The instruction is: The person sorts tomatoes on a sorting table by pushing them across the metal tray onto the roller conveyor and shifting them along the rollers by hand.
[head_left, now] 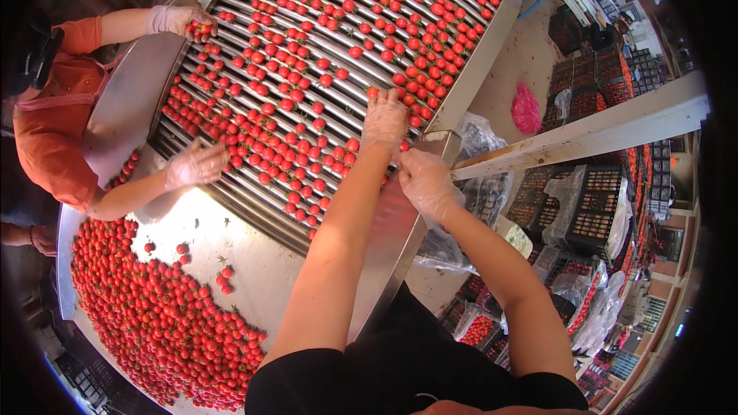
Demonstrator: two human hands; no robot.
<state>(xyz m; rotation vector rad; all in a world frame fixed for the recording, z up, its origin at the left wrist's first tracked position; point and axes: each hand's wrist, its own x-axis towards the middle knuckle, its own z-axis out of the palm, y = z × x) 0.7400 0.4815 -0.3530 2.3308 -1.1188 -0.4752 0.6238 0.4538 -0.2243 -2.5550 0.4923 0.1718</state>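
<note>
Small red tomatoes with green stems lie in rows across the metal roller conveyor. My left hand, in a clear plastic glove, reaches over the rollers near the right side, its fingertips at a tomato; whether it grips it is not clear. Close by, at the conveyor's metal side rail, my right hand is gloved the same way with its fingers curled. What it may hold is hidden.
Across the conveyor stands a co-worker in orange, one gloved hand holding tomatoes. A large tomato heap lies on the metal tray. A slanted metal beam and stacked black crates stand at right; another person's hand shows at far left.
</note>
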